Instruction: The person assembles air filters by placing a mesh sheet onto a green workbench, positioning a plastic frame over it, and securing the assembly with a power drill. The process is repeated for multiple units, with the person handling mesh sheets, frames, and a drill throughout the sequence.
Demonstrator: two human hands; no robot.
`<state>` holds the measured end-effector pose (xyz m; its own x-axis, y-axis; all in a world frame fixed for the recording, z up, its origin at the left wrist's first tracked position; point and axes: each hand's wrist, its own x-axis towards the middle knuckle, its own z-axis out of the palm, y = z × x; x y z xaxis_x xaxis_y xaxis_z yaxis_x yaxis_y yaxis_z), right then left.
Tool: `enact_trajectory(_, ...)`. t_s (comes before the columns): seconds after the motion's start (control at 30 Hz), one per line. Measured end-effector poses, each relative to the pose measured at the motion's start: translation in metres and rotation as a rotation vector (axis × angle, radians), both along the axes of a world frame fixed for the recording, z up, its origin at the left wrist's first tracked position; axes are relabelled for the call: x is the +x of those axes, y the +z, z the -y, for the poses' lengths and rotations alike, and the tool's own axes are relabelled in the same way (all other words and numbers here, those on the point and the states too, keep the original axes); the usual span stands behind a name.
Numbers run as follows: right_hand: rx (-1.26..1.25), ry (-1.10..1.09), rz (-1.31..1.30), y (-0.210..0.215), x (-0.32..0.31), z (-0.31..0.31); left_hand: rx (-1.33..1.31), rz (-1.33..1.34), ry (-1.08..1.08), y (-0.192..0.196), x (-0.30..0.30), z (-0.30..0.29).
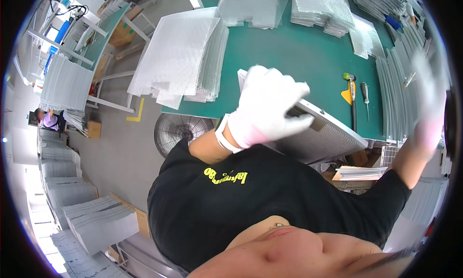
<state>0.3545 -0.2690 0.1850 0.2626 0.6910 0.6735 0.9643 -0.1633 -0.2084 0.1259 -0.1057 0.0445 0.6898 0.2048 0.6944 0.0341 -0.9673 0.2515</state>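
Note:
My left hand (270, 108), in a white glove, is closed over the upper edge of a white-framed mesh panel (333, 133). The panel is tilted between the near table edge and my body; its left part is hidden behind the hand and forearm. Raised at the far right is my right hand (429, 94), also gloved and smeared by motion, so its fingers are unclear. Beside it stand upright pale metal frame strips (398, 97). A hammer (353, 104) with a yellow-green head and a screwdriver (366, 97) lie on the green table (289, 51).
Stacks of mesh sheets (178, 51) sit at the table's left, with more mesh (320, 7) along the back. A round floor fan (181, 133) stands below the near left edge. Another person (50, 121) is far left, near stacked panels (99, 222).

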Motion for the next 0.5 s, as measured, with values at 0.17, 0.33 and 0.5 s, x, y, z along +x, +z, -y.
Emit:
enact_trajectory(0.17,-0.685,0.482,-0.146,-0.077,-0.057,0.022,0.078,0.121,-0.058,-0.007,-0.003,0.017)
enact_trajectory(0.33,-0.231,0.159,-0.331,-0.107,0.018,0.157,0.221,0.026,0.252,-0.006,-0.087,-0.039)
enact_trajectory(0.5,0.871,-0.462,-0.278,-0.053,0.009,0.199,-0.059,-0.605,0.672,-0.010,-0.190,-0.077)
